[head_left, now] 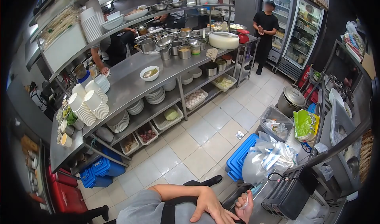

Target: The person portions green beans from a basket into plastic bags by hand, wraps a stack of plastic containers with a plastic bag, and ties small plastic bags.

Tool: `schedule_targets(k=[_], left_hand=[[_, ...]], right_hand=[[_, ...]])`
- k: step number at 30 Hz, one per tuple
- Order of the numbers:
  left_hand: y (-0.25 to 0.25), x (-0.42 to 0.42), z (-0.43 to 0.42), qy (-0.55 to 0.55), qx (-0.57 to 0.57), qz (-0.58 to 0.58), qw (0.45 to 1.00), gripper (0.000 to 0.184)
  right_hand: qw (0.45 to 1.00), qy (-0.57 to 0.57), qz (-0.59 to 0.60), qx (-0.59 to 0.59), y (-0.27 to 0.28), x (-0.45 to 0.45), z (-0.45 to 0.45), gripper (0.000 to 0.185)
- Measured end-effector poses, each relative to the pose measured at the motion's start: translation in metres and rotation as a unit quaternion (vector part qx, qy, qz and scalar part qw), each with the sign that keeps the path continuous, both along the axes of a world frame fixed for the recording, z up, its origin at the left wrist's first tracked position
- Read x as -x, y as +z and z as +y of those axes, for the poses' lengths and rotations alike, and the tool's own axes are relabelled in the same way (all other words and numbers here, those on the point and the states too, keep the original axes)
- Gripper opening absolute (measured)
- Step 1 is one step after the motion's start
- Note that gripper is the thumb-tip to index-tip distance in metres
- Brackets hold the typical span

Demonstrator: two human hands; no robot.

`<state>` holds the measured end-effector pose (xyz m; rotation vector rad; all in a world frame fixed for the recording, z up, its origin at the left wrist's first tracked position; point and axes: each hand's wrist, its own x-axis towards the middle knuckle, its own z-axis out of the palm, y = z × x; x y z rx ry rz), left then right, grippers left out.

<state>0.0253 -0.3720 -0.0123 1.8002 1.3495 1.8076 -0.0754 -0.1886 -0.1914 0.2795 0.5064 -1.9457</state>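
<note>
My left hand (211, 209) reaches across my body at the bottom of the view. Its fingers are stretched out flat with the thumb apart, and their tips reach toward my right wrist. Just beyond them, my right hand (244, 205) is closed in a fist. Something thin and whitish shows at its fingers, too small to make out. Beside that fist stands a dark slatted plastic box (287, 198). Clear plastic bags (273, 156) with blue and white print are heaped just above it.
A long steel counter (118, 85) holds a white bowl (149, 73), stacked paper tubs (99, 105) and several pots. Blue crates (240, 156), a lined bin (277, 123) and a large lidded pot (291, 99) stand at right. A person (266, 30) stands by the glass-door fridges (303, 34); others work behind the counter.
</note>
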Motion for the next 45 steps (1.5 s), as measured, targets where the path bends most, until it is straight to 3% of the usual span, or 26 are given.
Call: schedule_targets(k=[5,7,8,10,11,12,15,18,24,27,33,45], left_hand=[[0.002,0.002,0.000,-0.007,-0.007,0.003,1.000,0.111],[-0.024,-0.008,0.014,0.031,0.157,0.152,0.975,0.113],[-0.080,-0.026,0.043,0.073,0.322,0.291,0.898,0.114],[-0.090,-0.029,0.047,0.080,0.348,0.291,0.888,0.115],[-0.049,-0.014,0.023,0.044,0.212,0.153,0.964,0.116],[-0.024,-0.005,0.009,0.007,0.066,0.009,0.998,0.117],[-0.016,-0.006,0.002,0.023,0.080,0.042,0.996,0.107],[-0.012,-0.008,0.001,0.025,0.091,0.033,0.995,0.111],[-0.007,-0.008,0.002,0.022,0.086,0.025,0.996,0.111],[-0.006,-0.007,0.001,0.015,0.092,0.028,0.995,0.112],[-0.001,-0.006,0.001,0.016,0.087,0.034,0.995,0.112],[-0.018,-0.006,0.005,0.020,0.060,0.026,0.998,0.112]], right_hand=[[0.993,-0.047,0.062,-0.092,0.019,-0.008,-0.011,0.019],[0.983,-0.055,0.084,-0.153,0.032,-0.012,-0.020,0.026],[0.977,-0.049,0.096,-0.182,0.039,-0.014,-0.024,0.030],[0.975,-0.033,0.095,-0.199,0.044,-0.014,-0.025,0.035],[0.979,-0.022,0.081,-0.188,0.043,-0.013,-0.024,0.035],[0.982,-0.010,0.068,-0.177,0.043,-0.011,-0.022,0.036],[0.999,0.014,0.012,-0.034,0.027,-0.006,-0.011,0.032],[0.998,0.040,0.037,0.026,0.011,-0.007,-0.008,0.020],[0.997,0.038,0.054,-0.047,0.027,-0.013,-0.016,0.050],[0.997,0.027,0.030,-0.069,0.029,-0.013,-0.018,0.054],[0.995,0.043,0.078,-0.045,0.020,-0.010,-0.014,0.055],[0.996,0.054,0.057,-0.034,0.018,-0.005,-0.012,0.053]])
